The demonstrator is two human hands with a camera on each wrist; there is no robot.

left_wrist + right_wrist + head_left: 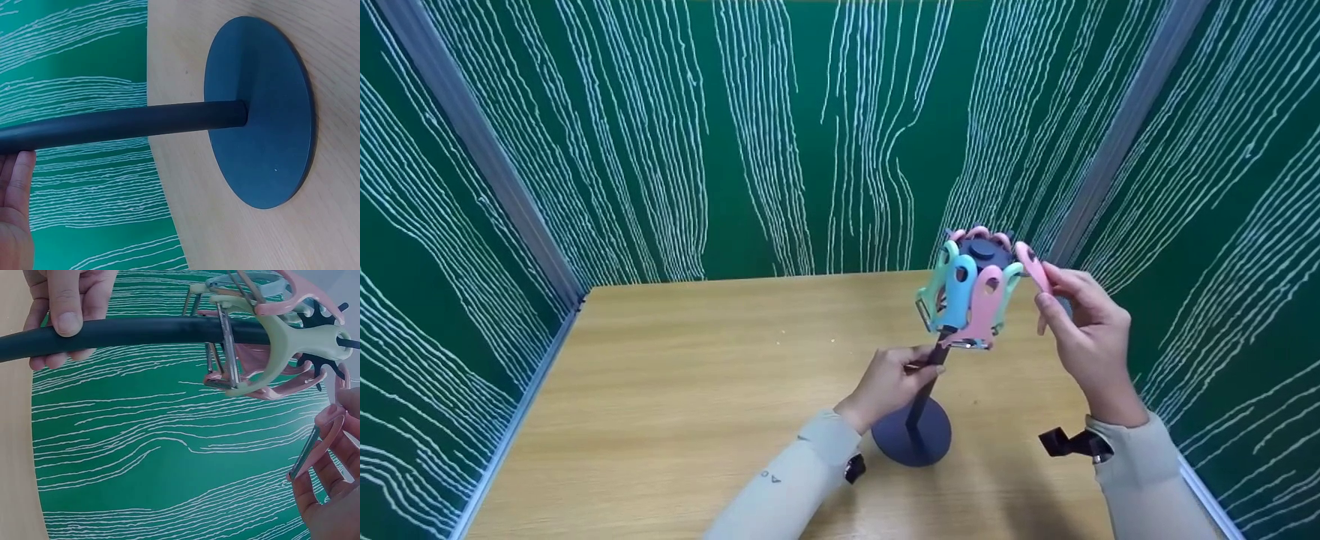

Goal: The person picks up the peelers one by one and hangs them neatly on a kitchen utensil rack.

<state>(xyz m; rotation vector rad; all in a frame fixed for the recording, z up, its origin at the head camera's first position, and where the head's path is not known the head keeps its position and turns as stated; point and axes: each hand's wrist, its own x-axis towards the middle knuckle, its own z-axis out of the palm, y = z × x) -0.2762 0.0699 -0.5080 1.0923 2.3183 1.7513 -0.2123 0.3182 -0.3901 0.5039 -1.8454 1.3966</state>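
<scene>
My right hand (1091,330) pinches a pink Y-shaped peeler (1030,264) between thumb and fingers, beside the dark hook top (981,249) of a stand. In the right wrist view, that peeler's metal blade (305,453) points down and left, apart from the hooks (322,318). With its thumb and fingers, my left hand (887,384) grips the stand's dark pole (919,405). Around the top hang several peelers, among them a pink one (984,311), a blue one (958,296) and a green one (934,292). Those at the back are partly hidden.
The stand's round dark base (264,163) sits flat on the wooden table (675,390). Green panels (645,150) with white wavy lines rise behind and at both sides, joined by grey corner posts (495,150).
</scene>
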